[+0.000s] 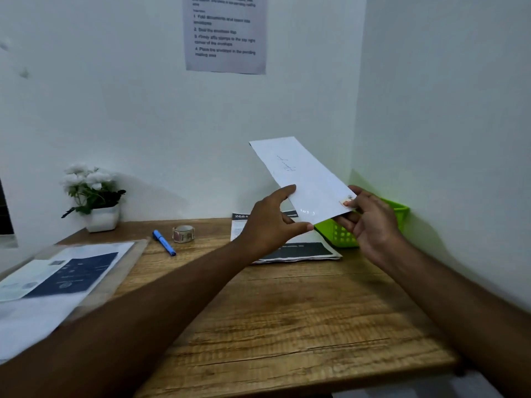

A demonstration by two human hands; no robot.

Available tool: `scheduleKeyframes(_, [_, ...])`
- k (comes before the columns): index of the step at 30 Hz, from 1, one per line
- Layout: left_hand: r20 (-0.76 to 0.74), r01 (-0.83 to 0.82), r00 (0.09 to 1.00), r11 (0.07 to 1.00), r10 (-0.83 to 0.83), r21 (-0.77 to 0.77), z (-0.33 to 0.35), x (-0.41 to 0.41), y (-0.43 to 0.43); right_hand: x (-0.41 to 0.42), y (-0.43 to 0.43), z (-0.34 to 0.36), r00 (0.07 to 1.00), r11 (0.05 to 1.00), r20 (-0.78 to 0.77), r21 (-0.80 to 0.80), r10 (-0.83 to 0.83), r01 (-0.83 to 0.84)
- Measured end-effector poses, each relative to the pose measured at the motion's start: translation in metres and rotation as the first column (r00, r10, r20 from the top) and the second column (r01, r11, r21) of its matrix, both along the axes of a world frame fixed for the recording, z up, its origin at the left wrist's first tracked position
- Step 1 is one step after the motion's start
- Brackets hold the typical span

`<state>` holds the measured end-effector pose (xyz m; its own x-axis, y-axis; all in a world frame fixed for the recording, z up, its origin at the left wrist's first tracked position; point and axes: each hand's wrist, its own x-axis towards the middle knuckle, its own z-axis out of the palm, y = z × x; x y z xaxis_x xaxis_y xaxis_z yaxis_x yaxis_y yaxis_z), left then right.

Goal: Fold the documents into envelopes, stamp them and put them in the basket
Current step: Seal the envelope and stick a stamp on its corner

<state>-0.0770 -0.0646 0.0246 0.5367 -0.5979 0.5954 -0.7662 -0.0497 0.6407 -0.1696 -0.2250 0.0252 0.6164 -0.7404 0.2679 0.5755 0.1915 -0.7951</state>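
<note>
A white envelope (pixel 301 176) with blue handwriting is held up in the air, tilted, above the green basket (pixel 342 234) at the table's back right. A small stamp (pixel 344 202) sits at the envelope's lower right corner. My left hand (pixel 273 222) pinches the envelope's lower left edge. My right hand (pixel 370 216) grips the corner by the stamp. A stack of printed documents (pixel 301 249) lies on the table under my hands, partly hidden.
A roll of stamps (pixel 183 234) and a blue pen (pixel 163 242) lie left of the documents. A tray with papers (pixel 66 271) occupies the left side. A potted white flower (pixel 92 196) stands at the back left. An instruction sheet (pixel 225 33) hangs on the wall.
</note>
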Motion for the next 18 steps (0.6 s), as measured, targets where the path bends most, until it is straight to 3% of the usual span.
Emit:
scheduleKeyframes(4, [0.043,0.085,0.995,0.985,-0.092,0.147,0.01,-0.008,-0.032,-0.027,-0.03,-0.003,0.995,0.995,-0.048,-0.042,-0.093,0.091])
scheduleKeyframes(8, [0.059,0.134,0.987,0.96,-0.152,0.245,0.021,-0.019,-0.07,-0.05,-0.057,-0.005,0.987,0.988,-0.05,0.026,-0.151,0.152])
scheduleKeyframes(12, [0.036,0.156,0.984,0.952,-0.172,0.261,0.023,-0.024,-0.093,-0.061,-0.07,-0.005,0.988,0.986,-0.002,0.072,-0.152,0.152])
scheduleKeyframes(18, [-0.043,0.176,0.984,0.963,-0.17,0.206,0.014,-0.019,-0.107,-0.063,-0.079,-0.002,0.993,0.995,-0.069,0.009,-0.094,0.095])
